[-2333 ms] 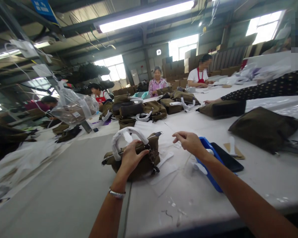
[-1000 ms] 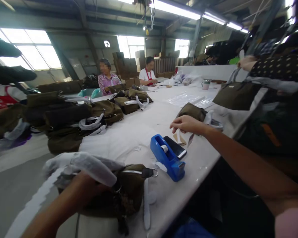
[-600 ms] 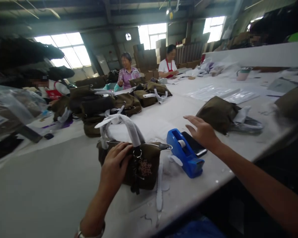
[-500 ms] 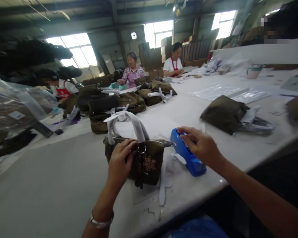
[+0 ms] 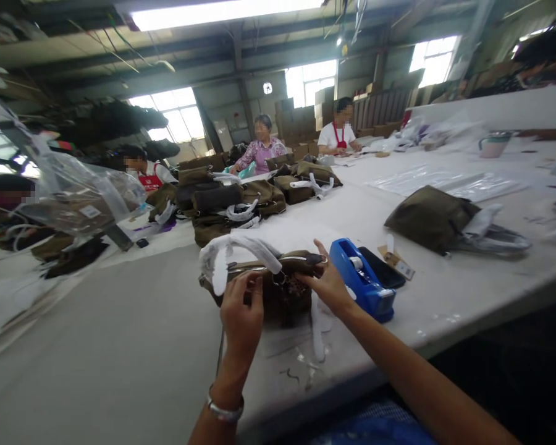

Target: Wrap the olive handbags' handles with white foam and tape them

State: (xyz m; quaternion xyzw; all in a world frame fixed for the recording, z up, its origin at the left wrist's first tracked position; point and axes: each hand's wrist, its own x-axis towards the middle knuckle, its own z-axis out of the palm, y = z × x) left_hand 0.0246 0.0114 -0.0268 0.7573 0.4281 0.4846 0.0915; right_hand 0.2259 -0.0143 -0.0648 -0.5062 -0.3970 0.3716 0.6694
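Both my hands grip the olive bag: left hand its front, right hand the zipper end. Blue tape dispenser at 3 o'clock; tag writing's unreadable.

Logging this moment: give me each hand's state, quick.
Left hand: fingers closed on the olive fabric handbag.
Right hand: fingers pinching the same handbag's zipper end.

Both forearms reach forward from the bottom edge and draw close together. The left hand shows its back to the camera, its fingers curled and pressed together at the tips, and a silver bangle circles the left wrist. The right hand comes in from the right, thumb raised, its fingers pinched toward the left hand.
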